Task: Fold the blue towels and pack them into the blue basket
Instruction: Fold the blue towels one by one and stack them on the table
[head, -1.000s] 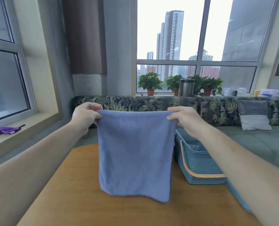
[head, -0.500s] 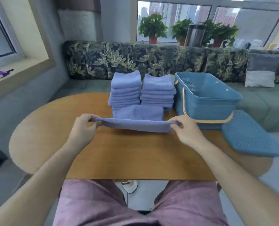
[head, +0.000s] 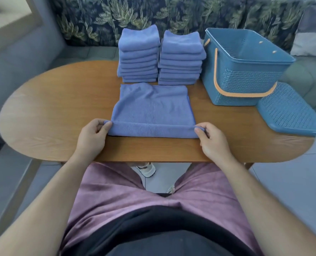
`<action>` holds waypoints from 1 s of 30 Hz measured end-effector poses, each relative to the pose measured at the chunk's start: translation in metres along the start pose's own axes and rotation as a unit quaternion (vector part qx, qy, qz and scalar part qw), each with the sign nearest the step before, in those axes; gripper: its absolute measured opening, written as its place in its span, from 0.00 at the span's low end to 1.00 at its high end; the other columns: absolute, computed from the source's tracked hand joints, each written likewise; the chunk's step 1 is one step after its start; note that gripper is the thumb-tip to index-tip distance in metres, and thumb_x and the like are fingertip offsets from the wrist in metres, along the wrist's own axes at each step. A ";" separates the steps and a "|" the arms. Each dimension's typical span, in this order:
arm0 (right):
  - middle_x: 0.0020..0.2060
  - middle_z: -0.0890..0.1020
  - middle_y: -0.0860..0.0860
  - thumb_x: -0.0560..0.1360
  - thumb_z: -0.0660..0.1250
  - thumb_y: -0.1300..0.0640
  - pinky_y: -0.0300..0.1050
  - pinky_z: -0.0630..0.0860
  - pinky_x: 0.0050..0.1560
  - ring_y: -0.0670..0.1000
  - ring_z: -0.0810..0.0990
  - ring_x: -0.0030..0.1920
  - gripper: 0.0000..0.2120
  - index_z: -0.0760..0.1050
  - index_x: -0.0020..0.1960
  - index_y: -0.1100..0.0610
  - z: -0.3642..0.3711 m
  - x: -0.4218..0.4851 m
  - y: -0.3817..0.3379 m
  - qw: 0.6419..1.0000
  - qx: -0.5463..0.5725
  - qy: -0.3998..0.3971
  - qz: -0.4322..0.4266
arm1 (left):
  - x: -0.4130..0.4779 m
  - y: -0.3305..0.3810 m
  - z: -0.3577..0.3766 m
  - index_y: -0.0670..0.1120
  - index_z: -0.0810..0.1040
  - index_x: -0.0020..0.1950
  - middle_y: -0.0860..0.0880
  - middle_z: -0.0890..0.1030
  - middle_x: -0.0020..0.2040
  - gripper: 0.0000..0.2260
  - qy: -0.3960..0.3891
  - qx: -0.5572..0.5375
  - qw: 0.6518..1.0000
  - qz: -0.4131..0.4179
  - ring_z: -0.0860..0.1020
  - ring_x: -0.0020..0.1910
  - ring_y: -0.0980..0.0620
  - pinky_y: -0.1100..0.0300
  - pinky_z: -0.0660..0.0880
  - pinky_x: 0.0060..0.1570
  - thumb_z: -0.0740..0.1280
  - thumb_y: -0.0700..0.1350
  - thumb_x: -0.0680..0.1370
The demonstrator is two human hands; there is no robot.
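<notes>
**Now both hands pinch the near edge of a towel on the worktop**

Flat on the wooden worktop (head: 51, 108), in front of the person, lies a blue towel (head: 153, 106). Its near edge is turned up into a thick band that runs from one hand to the other. The left hand (head: 92, 133) grips the left end of that band, thumb and fingers curled round the cloth. The right hand (head: 212, 139) pinches the right end in the same way. Both wrists sit close to the worktop's near edge.

Just behind the towel stand two piles of folded blue towels, side by side and nearly touching: the left pile (head: 138, 58) and the right pile (head: 181, 60). They are about the same height.

To the right of the piles, and just beside them, the blue basket (head: 246, 78) stands upright on the worktop, with its orange handle (head: 220, 84) hanging down against the front wall. A blue lid (head: 288, 111) leans against the basket's right front corner and juts past the worktop's right end.

Behind the worktop runs a sofa (head: 116, 17) with a leaf pattern, and a grey and white cushion (head: 312, 37) rests on it at far right. Below, the person's pink shorts (head: 116, 196) fill the lower view, and a white shoe (head: 146, 169) shows under the worktop
</notes>
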State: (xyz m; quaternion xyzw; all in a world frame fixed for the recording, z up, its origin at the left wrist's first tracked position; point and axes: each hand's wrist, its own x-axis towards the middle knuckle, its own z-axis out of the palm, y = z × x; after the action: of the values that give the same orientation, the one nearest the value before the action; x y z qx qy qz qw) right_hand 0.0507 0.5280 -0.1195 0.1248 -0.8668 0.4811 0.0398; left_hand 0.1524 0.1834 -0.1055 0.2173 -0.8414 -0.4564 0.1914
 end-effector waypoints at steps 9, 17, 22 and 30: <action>0.32 0.80 0.46 0.85 0.55 0.45 0.50 0.75 0.46 0.49 0.77 0.42 0.23 0.75 0.36 0.53 -0.001 -0.004 -0.012 0.992 -0.095 0.050 -0.067 | -0.006 0.005 0.003 0.46 0.77 0.38 0.49 0.79 0.31 0.19 0.029 0.098 0.985 0.140 0.78 0.33 0.50 0.55 0.75 0.40 0.61 0.57 0.82; 0.81 0.50 0.41 0.84 0.46 0.39 0.49 0.43 0.80 0.44 0.45 0.81 0.26 0.54 0.81 0.41 0.028 -0.012 -0.024 0.917 -0.342 -0.178 -0.107 | -0.010 0.002 0.035 0.59 0.65 0.77 0.58 0.61 0.79 0.31 -0.179 0.334 0.899 0.218 0.57 0.79 0.57 0.54 0.56 0.76 0.49 0.70 0.77; 0.64 0.79 0.42 0.80 0.54 0.36 0.47 0.66 0.64 0.47 0.74 0.65 0.22 0.79 0.64 0.44 0.017 -0.021 -0.027 0.923 -0.347 -0.083 -0.146 | -0.012 0.024 0.027 0.54 0.79 0.43 0.58 0.80 0.38 0.19 -0.080 0.326 0.891 0.305 0.80 0.42 0.53 0.57 0.65 0.43 0.54 0.63 0.78; 0.78 0.65 0.45 0.78 0.51 0.35 0.49 0.61 0.71 0.49 0.60 0.78 0.29 0.67 0.76 0.44 0.026 -0.011 -0.027 0.918 -0.344 -0.112 -0.161 | -0.018 0.005 0.042 0.60 0.65 0.77 0.56 0.58 0.80 0.28 -0.159 0.313 0.906 0.237 0.54 0.80 0.54 0.54 0.54 0.77 0.52 0.68 0.79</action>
State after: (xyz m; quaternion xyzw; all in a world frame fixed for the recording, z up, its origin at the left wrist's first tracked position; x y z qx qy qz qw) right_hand 0.0692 0.4944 -0.1136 0.2945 -0.9457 0.1235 0.0604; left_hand 0.1448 0.2244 -0.1254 -0.0154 -0.9869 -0.1392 0.0805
